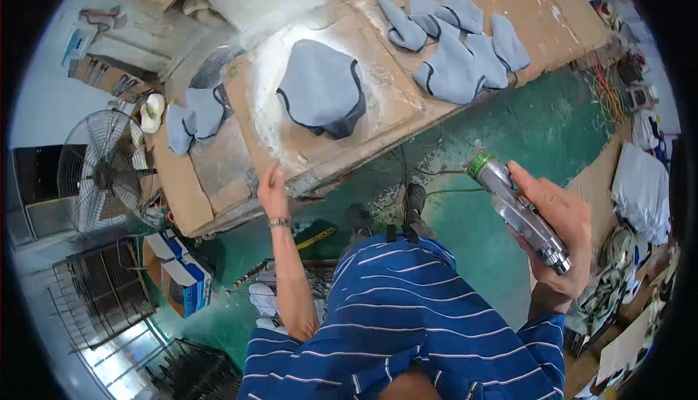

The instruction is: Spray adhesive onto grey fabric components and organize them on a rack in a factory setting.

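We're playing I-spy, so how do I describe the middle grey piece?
Find the big cardboard-covered table. Left of its crowded cluster of grey pieces, look for a white-dusted patch. The grey piece lies there alone, while those neighbours bunch together.

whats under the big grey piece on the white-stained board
The grey piece sits on a brown board with white residue around it. A dark part shows along its near edge; whatever lies directly beneath is covered.
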{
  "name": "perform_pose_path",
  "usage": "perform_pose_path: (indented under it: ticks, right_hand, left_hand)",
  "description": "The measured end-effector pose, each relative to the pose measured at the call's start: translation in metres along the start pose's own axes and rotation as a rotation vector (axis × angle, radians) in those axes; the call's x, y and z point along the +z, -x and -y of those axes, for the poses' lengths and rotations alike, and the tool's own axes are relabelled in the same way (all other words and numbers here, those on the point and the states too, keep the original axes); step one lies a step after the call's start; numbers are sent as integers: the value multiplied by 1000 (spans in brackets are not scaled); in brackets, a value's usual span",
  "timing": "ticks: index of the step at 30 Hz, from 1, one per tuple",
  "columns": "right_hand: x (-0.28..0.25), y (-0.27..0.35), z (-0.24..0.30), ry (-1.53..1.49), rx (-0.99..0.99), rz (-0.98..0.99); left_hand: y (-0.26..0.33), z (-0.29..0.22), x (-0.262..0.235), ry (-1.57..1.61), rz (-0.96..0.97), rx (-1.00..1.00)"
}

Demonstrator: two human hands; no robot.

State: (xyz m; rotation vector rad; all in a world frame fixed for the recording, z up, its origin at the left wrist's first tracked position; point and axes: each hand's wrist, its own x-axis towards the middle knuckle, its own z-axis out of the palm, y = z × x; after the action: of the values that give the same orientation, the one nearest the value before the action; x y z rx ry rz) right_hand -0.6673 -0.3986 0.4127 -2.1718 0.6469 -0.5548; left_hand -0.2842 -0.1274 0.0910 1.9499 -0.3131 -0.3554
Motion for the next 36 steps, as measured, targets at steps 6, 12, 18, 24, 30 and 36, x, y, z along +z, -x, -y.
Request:
perform_pose_path:
  ticks: [6,12,18,24,30,36]
  right_hand:
    - [8,-11,12,33,-42,-76]
    - [16,3,33,189,-39,-110]
    - [-2,9,42,211,-170,126]
    - [12,5,46,246,-235,90]
    - [6,14,40,124,-214,14]
    - [-4,21,31,179,-187,94]
  left_hand:
    - [86,105,-32,29,-92,-169]
    - [95,117,-32,7,-92,-235]
    - [46,75,-13,75,-53,-41]
    - [14,9,5,72,-140,59]
    - [-29,-44,40,20,-160,255]
    - [-94,-82,65,-650,-44,712]
